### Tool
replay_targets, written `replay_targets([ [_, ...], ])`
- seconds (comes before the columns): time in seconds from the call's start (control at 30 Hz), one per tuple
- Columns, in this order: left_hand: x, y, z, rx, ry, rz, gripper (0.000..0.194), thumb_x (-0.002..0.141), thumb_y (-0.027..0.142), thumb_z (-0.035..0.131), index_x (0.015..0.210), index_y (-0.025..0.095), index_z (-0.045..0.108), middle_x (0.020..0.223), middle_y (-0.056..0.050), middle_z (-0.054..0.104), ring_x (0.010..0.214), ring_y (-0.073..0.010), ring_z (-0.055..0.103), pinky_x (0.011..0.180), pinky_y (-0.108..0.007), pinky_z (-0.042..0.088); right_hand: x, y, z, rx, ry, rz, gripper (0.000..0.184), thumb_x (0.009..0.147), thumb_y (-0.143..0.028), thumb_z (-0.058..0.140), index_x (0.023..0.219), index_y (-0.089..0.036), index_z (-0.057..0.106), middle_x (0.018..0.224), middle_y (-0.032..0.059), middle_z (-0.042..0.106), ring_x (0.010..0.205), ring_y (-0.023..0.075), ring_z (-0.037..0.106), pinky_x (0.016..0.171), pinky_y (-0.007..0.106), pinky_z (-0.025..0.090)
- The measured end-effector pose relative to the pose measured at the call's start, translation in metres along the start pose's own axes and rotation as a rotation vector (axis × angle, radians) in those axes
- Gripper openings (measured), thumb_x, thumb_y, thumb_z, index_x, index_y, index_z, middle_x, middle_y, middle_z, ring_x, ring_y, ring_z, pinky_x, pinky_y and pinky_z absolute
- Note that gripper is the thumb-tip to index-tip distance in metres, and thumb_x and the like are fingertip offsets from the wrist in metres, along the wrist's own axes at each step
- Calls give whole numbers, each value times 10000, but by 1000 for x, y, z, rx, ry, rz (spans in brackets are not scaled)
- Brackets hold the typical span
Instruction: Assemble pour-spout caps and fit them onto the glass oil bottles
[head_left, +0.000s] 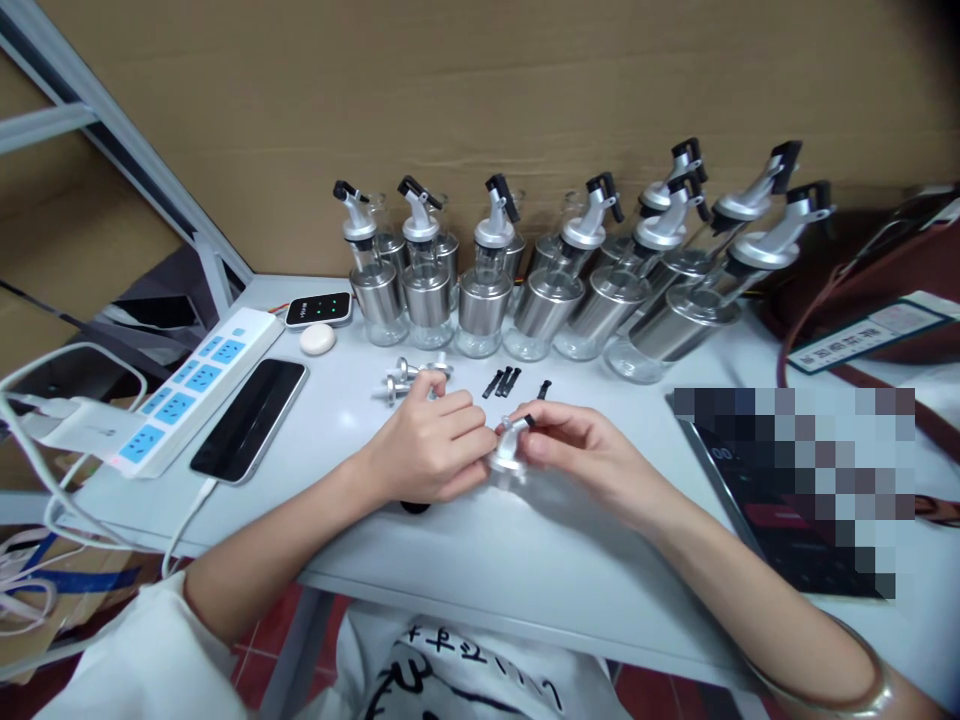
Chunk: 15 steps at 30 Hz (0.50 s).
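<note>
In my right hand (581, 440) a silver bottle pourer (509, 455) with a black tip is pinched between thumb and fingers, just above the table. My left hand (439, 445) is closed, its curled fingertips against the pourer's left side; its palm is hidden. A dark rounded thing (415, 507) peeks out below this hand, and I cannot tell whether it is held. Behind the left hand lie silver pourers (396, 388), partly covered by it. Several small black levers (504, 382) lie beyond the pourer, with one more (545, 388) to their right.
Glass bottles with steel sleeves (484, 305), many topped with pourers, line the back against cardboard (480, 90). On the left are a power strip (202, 390), a phone (251, 420), a small black device (319, 310) and a white round object (317, 340). A dark tablet-like panel (757, 500) lies right.
</note>
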<state>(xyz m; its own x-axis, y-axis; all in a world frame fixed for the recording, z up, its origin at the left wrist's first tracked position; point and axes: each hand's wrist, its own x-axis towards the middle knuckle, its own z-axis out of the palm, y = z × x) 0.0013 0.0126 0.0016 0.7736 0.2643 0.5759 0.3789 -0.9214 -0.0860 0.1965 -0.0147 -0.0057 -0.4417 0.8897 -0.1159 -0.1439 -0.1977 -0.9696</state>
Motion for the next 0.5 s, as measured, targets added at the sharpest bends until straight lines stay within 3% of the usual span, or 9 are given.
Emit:
replay_targets([
  [0.17,0,0,2,-6,-17,4,238,875,182,416,655,158,505,593,7,554,598,-142,463,705,-336,276,2,1,3,-76,34,-49,284,718,-410,725,677,-174,574,672,-7,555,622,115,486,609,238,418],
  [0.3,0,-8,-4,-83,-111,-8,226,879,228,413,717,145,547,637,-10,569,624,-153,485,696,-339,280,1,0,2,-125,56,-80,243,754,-372,686,666,-174,574,654,-10,555,606,114,485,593,232,409],
  [0.4,0,-18,-19,-287,-262,-200,217,877,288,436,778,149,570,699,-10,587,665,-150,514,704,-326,306,0,0,-1,-159,90,-109,211,781,-347,650,675,-177,583,627,-20,544,576,107,469,573,228,387],
  [0.5,0,-26,-40,-502,-560,-394,99,806,278,594,822,181,601,758,31,610,744,-135,555,779,-297,341,0,1,-5,-171,126,-115,201,790,-328,639,671,-176,583,614,-27,530,563,99,449,559,221,362],
])
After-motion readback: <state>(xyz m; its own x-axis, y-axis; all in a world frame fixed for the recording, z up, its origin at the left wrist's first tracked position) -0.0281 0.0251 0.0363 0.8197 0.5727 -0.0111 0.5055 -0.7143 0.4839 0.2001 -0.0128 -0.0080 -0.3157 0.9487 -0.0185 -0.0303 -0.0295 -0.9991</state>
